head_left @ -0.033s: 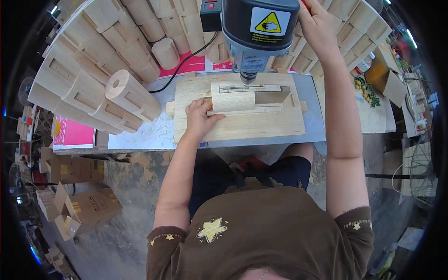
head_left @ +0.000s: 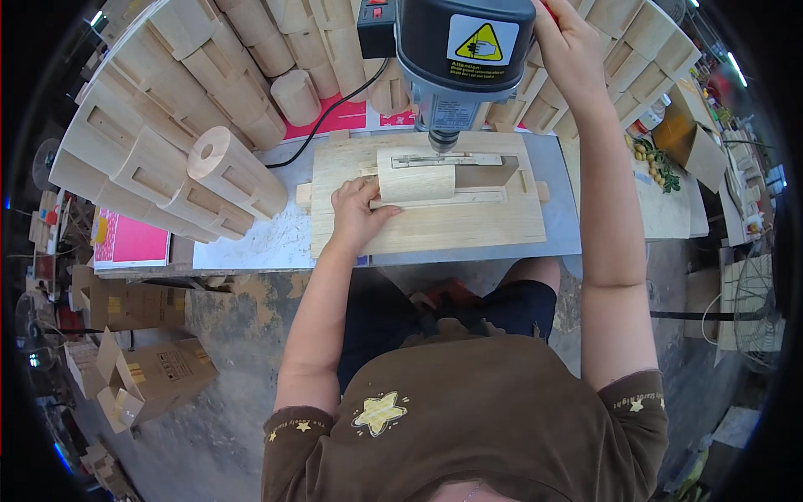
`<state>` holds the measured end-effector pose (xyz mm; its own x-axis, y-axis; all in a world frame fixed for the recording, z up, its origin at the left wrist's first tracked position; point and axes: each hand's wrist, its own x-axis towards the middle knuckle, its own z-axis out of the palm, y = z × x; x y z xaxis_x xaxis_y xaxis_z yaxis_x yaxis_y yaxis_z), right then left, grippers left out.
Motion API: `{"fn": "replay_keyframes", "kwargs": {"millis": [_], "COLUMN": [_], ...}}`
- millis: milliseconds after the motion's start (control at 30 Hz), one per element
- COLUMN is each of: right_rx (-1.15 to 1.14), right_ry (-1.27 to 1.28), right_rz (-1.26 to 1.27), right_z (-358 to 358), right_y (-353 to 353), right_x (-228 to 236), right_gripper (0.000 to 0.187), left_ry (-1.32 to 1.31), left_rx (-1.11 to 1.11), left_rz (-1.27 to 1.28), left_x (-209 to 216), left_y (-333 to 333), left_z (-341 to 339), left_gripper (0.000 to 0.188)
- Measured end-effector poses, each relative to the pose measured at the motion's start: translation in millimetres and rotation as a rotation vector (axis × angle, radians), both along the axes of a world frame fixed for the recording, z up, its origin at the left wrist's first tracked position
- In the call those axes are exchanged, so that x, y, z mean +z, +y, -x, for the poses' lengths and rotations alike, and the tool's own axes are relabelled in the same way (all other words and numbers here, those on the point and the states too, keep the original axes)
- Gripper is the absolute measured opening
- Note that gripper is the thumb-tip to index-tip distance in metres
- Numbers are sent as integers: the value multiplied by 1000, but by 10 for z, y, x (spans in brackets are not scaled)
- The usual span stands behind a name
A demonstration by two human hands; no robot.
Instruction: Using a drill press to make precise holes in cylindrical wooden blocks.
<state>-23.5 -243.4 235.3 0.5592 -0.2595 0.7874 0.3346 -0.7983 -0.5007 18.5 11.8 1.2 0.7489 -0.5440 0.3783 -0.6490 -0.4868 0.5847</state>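
Note:
My left hand (head_left: 360, 211) grips the left end of a pale wooden cylinder (head_left: 416, 182), its thumb stretched along the near side. The cylinder lies on its side in a wooden jig board (head_left: 435, 230), with a slotted strip (head_left: 443, 160) along its top. Right above that strip is the chuck (head_left: 443, 140) of a dark drill press (head_left: 460, 77); whether the bit touches the wood cannot be seen. My right hand (head_left: 570, 48), raised at the machine's right side, is closed on its red handle (head_left: 548, 10), which is mostly hidden by the fingers.
Stacked wooden cylinders with recesses (head_left: 159, 159) rise at the left and behind the press. One cylinder with a bored end (head_left: 238, 171) leans near the jig. A black cable (head_left: 330, 109) runs from the switch box (head_left: 376, 27). Cardboard boxes (head_left: 163, 381) stand on the floor at left.

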Motion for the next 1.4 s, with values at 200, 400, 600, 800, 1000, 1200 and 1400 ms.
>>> {"fn": "replay_keyframes", "kwargs": {"millis": [200,400,600,800,1000,1200,1400], "right_rx": [-89,-53,-66,-48,-36,-309,-258], "right_ry": [113,-22,11,-73,-140,101,123], "right_rz": [167,154,95,108,118,219,210], "right_z": [596,878,835,724,744,-49,-135], "right_y": [137,384,372,323,282,-67,-236], "right_x": [-152,-755,-1388,-1554,-797,56,27], "right_gripper": [20,4,14,18,3,34,33], "left_ry": [-49,-16,19,35,24,-35,-11], "left_rx": [-5,8,1,0,17,62,72], "left_rz": [38,22,19,10,5,-4,2], "left_x": [-13,-12,-54,-25,-23,37,-15], "left_y": [-2,30,3,3,-2,-338,-417], "left_z": [-26,-18,-12,-19,-13,214,240], "left_gripper": [36,38,42,41,39,30,33]}}
